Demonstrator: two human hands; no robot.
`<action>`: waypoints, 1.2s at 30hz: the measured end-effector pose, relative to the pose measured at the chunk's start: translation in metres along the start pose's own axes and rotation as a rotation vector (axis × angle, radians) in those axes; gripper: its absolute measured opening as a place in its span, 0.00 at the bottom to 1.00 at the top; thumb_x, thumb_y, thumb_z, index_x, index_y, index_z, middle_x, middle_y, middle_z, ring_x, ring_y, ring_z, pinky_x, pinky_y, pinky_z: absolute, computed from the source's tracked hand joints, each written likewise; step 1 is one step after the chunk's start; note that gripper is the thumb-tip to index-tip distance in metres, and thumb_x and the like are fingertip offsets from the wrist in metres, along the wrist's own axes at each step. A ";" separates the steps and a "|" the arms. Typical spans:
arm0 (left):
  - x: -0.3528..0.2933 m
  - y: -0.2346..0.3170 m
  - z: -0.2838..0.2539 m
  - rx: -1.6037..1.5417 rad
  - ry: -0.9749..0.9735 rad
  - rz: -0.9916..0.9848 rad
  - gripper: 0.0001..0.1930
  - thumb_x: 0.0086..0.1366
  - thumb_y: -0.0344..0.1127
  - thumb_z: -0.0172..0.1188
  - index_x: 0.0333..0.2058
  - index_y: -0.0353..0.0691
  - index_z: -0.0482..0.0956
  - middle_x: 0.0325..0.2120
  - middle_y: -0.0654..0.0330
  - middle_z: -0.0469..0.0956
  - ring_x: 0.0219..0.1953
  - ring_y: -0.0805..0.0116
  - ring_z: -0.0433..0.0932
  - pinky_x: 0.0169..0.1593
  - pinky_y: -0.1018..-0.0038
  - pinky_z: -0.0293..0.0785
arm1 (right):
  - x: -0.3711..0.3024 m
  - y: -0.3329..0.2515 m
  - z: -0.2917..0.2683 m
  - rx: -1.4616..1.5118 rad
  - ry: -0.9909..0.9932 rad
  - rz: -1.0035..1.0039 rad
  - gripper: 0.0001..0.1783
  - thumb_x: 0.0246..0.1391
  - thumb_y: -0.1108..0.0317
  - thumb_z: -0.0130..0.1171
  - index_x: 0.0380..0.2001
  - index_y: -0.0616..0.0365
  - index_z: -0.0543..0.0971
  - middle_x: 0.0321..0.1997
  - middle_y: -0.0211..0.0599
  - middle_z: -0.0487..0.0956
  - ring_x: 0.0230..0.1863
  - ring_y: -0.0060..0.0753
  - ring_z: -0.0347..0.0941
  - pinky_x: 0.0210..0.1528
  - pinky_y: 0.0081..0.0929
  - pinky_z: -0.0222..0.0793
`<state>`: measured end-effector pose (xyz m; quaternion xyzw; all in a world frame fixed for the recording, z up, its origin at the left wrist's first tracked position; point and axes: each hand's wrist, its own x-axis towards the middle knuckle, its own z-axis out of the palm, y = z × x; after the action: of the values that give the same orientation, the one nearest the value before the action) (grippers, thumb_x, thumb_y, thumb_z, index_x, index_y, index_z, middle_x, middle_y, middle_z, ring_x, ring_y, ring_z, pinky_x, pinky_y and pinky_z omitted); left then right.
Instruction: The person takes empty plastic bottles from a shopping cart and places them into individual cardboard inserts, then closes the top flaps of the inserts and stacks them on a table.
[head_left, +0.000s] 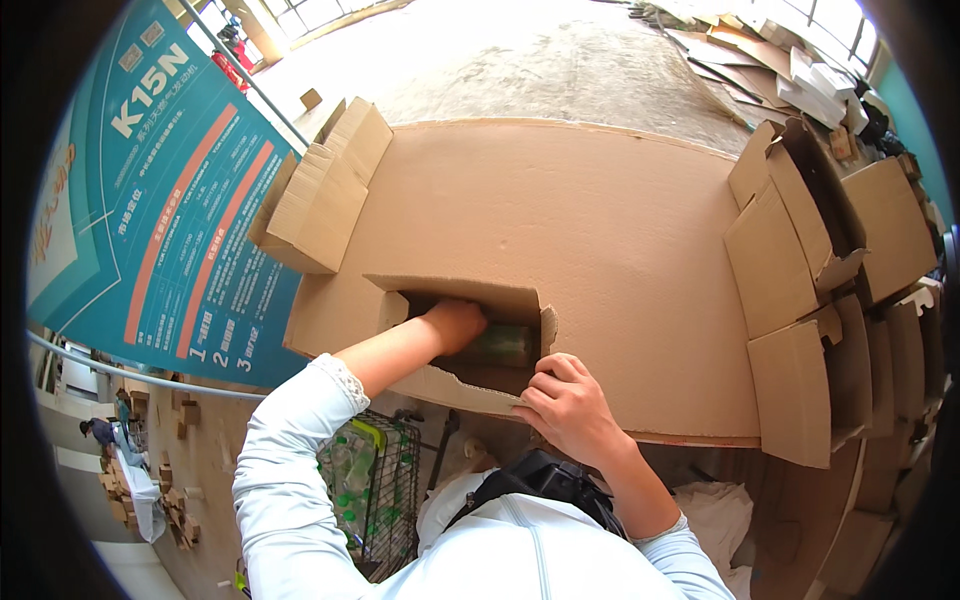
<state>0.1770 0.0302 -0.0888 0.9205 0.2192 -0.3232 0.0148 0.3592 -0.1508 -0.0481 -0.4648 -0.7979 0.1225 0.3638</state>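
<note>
- From where I stand, the open cardboard box (465,393) sits at the near edge of the brown tabletop (560,220).
- The left hand (460,326) reaches down inside it; I can't tell whether those fingers grasp anything.
- Just beside that hand, inside the box, lies a greenish item (508,346), too shaded to name.
- The right hand (568,400) grips the box's near right corner.
- Below the tabletop, a black wire basket (402,490) holds clear, green-tinted bottles (350,468).

Left hand (458,326) inside open carton (470,393), greenish item (507,346) just right of it; right hand (570,402) grips carton's near-right corner.
</note>
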 end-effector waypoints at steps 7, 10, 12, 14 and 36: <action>-0.033 -0.020 0.006 -0.584 0.025 0.042 0.27 0.65 0.39 0.57 0.61 0.38 0.68 0.55 0.42 0.72 0.57 0.44 0.71 0.62 0.59 0.66 | 0.008 -0.006 -0.005 -0.069 -0.040 0.004 0.10 0.43 0.67 0.69 0.23 0.58 0.78 0.31 0.33 0.77 0.45 0.39 0.72 0.54 0.39 0.69; -0.107 -0.014 -0.033 -0.830 0.389 -0.009 0.23 0.67 0.35 0.55 0.59 0.34 0.69 0.56 0.43 0.72 0.57 0.45 0.71 0.62 0.61 0.66 | 0.012 -0.010 -0.007 -0.124 -0.086 0.028 0.10 0.43 0.67 0.69 0.24 0.58 0.78 0.31 0.36 0.78 0.45 0.41 0.72 0.54 0.40 0.69; -0.166 -0.011 -0.028 -0.931 0.771 -0.005 0.20 0.69 0.35 0.55 0.57 0.34 0.72 0.57 0.49 0.73 0.54 0.55 0.76 0.58 0.65 0.72 | 0.013 -0.010 -0.007 -0.128 -0.110 0.052 0.10 0.42 0.67 0.70 0.24 0.60 0.78 0.31 0.38 0.78 0.44 0.43 0.72 0.52 0.41 0.69; -0.233 -0.008 -0.014 -1.110 0.997 -0.092 0.19 0.69 0.34 0.55 0.56 0.34 0.73 0.55 0.54 0.76 0.54 0.62 0.78 0.56 0.69 0.74 | 0.016 -0.012 -0.011 -0.135 -0.131 0.094 0.11 0.39 0.69 0.70 0.24 0.61 0.78 0.30 0.39 0.78 0.44 0.44 0.73 0.49 0.41 0.69; -0.210 0.112 0.546 -1.164 0.109 -1.240 0.31 0.45 0.32 0.73 0.49 0.35 0.72 0.52 0.44 0.73 0.54 0.45 0.73 0.56 0.59 0.72 | 0.053 -0.118 0.022 -0.446 -0.204 0.357 0.17 0.41 0.78 0.65 0.38 0.63 0.78 0.39 0.46 0.78 0.48 0.51 0.73 0.67 0.44 0.61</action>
<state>-0.2440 -0.2456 -0.4073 0.4939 0.8152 -0.0639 0.2955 0.2509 -0.1666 0.0237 -0.6513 -0.7433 0.0525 0.1436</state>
